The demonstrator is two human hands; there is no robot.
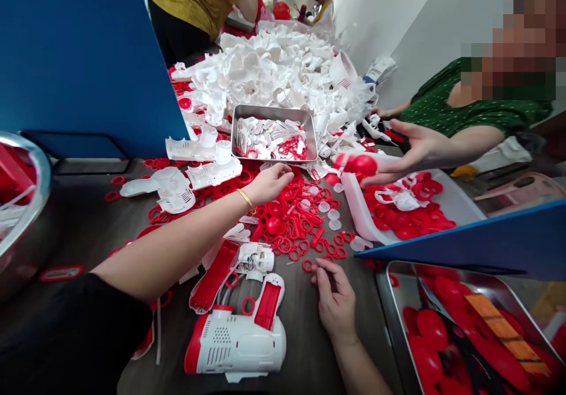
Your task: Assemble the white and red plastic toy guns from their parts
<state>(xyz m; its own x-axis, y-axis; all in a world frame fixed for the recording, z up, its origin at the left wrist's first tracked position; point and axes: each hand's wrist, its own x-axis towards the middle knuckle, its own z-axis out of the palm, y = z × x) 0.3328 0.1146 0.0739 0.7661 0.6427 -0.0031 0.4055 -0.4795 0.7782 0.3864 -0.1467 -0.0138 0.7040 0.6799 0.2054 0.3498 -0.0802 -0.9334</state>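
My left hand (270, 184), a gold bangle on its wrist, reaches across the pile of small red plastic parts (294, 224), just in front of a metal tray (274, 160) of white and red pieces. Its fingers curl inward; whatever they hold is hidden. Lower down, my right hand (336, 302) is closed loosely above the dark table, fingertips beside a red ring (307, 265). I cannot make out anything between them. A white and red appliance housing (241, 345) lies on its side between my forearms. Behind it is an opened housing with a red panel (215, 277) and wired inner part (256, 258).
White plastic shells (274, 65) heap up at the back. A co-worker's hand (415, 147) hovers over a translucent bin (464, 200) on the right. A metal tray (393, 300) holds red parts and scissors. Blue partitions (88, 59) and a metal bowl (44, 188) stand left.
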